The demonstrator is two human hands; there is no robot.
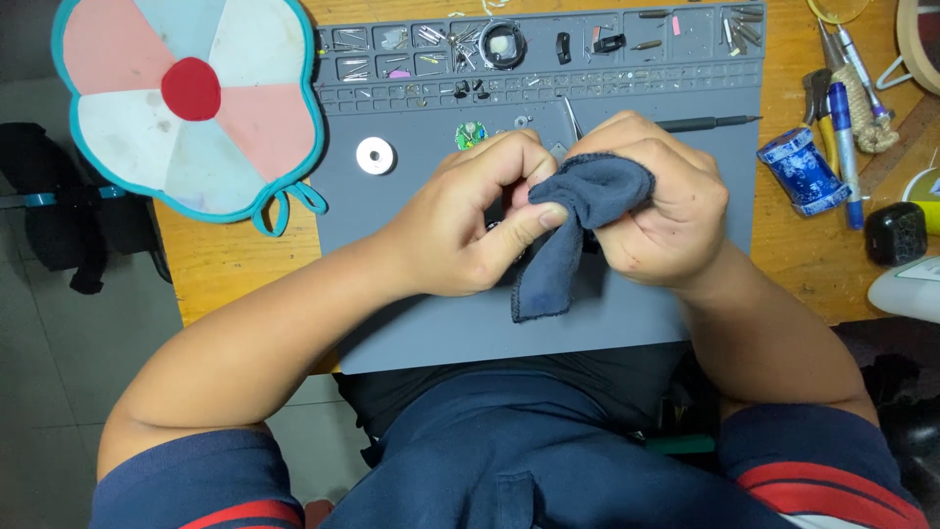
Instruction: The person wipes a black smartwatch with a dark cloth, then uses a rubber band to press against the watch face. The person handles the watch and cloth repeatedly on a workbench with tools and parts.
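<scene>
A dark blue cloth [578, 211] is gripped between the closed left hand [470, 220] and closed right hand [661, 201], above the grey mat [411, 284] on the worktop [225, 260].

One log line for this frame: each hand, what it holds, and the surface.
left hand: pinching dark blue cloth | right hand: wrapped in cloth | wrapped item: hidden | surface: grey work mat

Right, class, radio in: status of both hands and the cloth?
Left hand and right hand both pinching dark blue cloth above grey mat. Anything inside cloth hidden. Nothing obstructing.
</scene>
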